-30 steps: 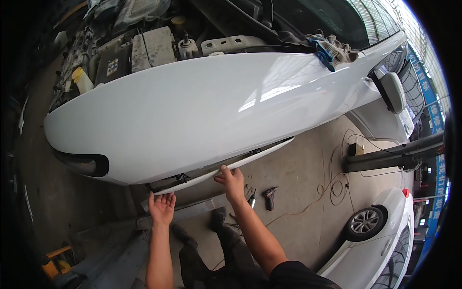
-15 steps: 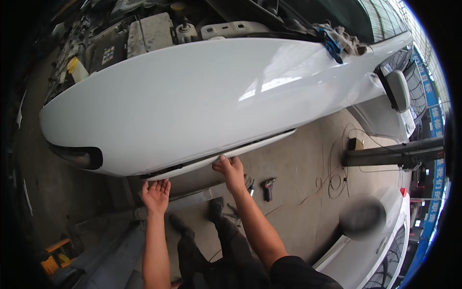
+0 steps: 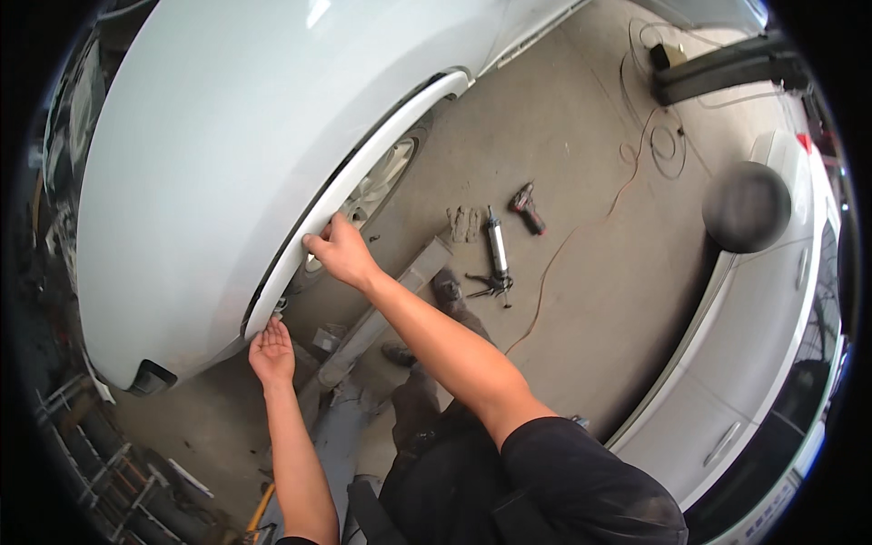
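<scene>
A long curved white trim strip (image 3: 438, 89) runs along the wheel arch of the white car fender (image 3: 182, 154), with a dark gap between them. My right hand (image 3: 342, 250) grips the strip near its middle, thumb against its face. My left hand (image 3: 272, 354) is palm up at the strip's lower end, fingertips curled against its edge. Part of a wheel (image 3: 381, 177) shows behind the strip. On the floor beside me lie a silver and black caulking gun (image 3: 497, 250), a cordless drill (image 3: 529, 209) and a pair of dirty gloves (image 3: 463, 224).
A white car (image 3: 727, 363) stands at the right with a blurred dark wheel (image 3: 745, 204). A lift post (image 3: 727, 77) is at the upper right, beside loops of hose (image 3: 668, 154). A metal lift arm (image 3: 409, 282) lies near my feet, and metal framework (image 3: 77, 436) is at lower left.
The view has swung down and round toward the wheel arch, which now appears steeper and shows the wheel. My hands stay on the strip, which sat closer to the fender half a second ago than earlier.
</scene>
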`<state>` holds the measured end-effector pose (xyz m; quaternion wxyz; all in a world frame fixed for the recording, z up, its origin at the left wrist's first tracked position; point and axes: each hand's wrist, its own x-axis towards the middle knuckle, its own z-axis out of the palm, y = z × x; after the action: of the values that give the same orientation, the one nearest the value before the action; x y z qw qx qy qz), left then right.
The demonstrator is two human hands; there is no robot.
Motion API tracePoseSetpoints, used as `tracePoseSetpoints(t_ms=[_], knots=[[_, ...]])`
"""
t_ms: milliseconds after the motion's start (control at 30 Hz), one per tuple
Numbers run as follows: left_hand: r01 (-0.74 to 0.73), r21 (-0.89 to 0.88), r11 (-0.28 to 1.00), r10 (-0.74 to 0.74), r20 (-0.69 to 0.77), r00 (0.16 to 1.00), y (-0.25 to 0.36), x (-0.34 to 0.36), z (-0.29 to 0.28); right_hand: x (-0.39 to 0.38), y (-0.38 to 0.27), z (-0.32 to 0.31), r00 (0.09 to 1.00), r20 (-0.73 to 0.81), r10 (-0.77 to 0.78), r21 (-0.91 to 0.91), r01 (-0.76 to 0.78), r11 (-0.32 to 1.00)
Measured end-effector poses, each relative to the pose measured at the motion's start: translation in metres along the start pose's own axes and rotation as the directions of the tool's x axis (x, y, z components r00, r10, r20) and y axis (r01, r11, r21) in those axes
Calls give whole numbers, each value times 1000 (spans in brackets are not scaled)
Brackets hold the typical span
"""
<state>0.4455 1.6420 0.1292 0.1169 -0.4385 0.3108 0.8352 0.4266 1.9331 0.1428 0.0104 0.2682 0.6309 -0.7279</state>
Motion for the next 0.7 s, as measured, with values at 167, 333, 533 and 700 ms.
tracePoseSetpoints(t_ms=[167,333,533,700], knots=[[-9,83,997,14,-59,998,1,3,4,1,5,-8,997,70,-30,0,30,1000],[-53,53,997,60,-135,989,-9,1,11,5,5,-18,991,132,23,74,-33,997],[-104,11,994,105,-89,990,-20,1,5,13,14,-26,971,236,38,109,-65,992],[-92,-98,991,94,22,995,-33,4,-6,11,-10,-39,932,312,182,196,-251,948]])
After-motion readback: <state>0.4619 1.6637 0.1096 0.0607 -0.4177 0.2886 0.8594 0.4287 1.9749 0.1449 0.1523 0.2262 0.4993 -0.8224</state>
